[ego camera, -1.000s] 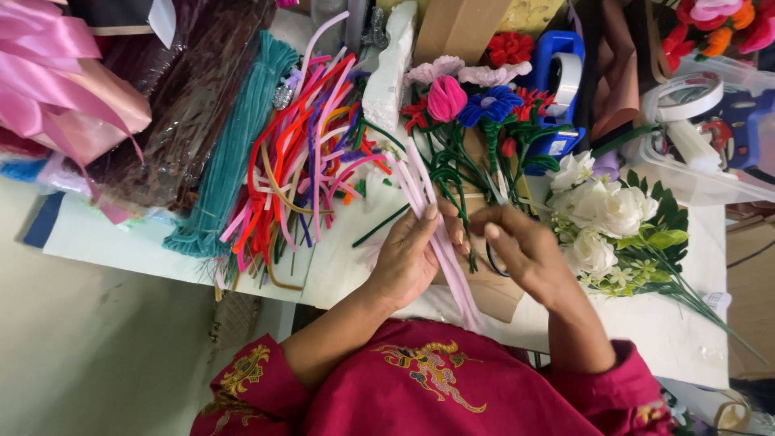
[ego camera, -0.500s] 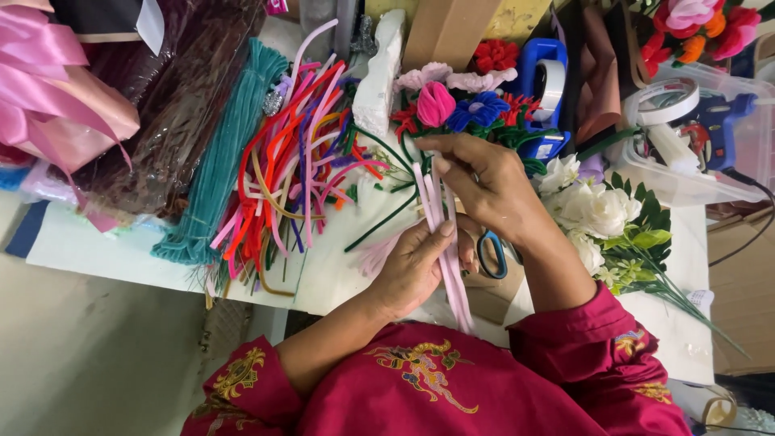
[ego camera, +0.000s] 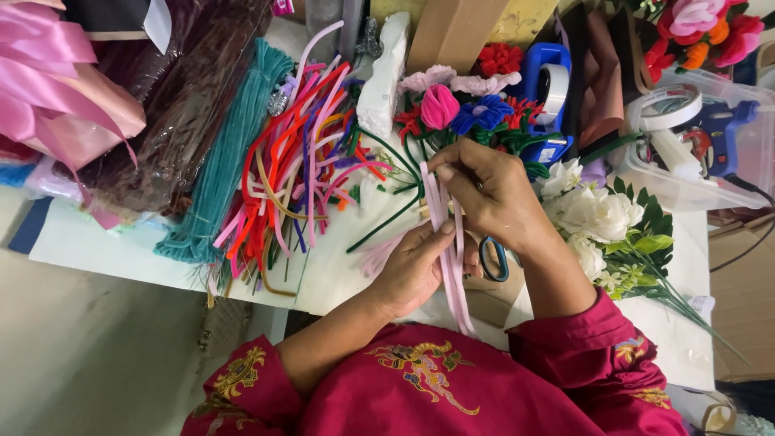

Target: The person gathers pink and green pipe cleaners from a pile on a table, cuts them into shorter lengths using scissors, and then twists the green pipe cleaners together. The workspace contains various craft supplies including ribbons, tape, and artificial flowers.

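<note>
A small bundle of pale pink pipe cleaners (ego camera: 449, 266) runs from the table down toward my red embroidered shirt. My left hand (ego camera: 412, 270) grips the bundle near its middle, thumb across the strands. My right hand (ego camera: 488, 198) pinches the upper ends between thumb and fingers, just below a cluster of finished pipe-cleaner flowers (ego camera: 460, 113) in pink, blue and red. A pair of scissors with a blue handle (ego camera: 492, 258) lies partly hidden under my right wrist.
A heap of mixed-colour pipe cleaners (ego camera: 299, 169) and a teal bundle (ego camera: 226, 173) lie left on the white table (ego camera: 105, 250). White artificial flowers (ego camera: 597, 214) sit right. A blue tape dispenser (ego camera: 549, 93), a clear box (ego camera: 694, 169) and pink ribbon (ego camera: 56, 89) line the back.
My right hand rose from near the table's edge to the bundle's upper ends. My left hand slid up a little and stayed closed on the pink strands.
</note>
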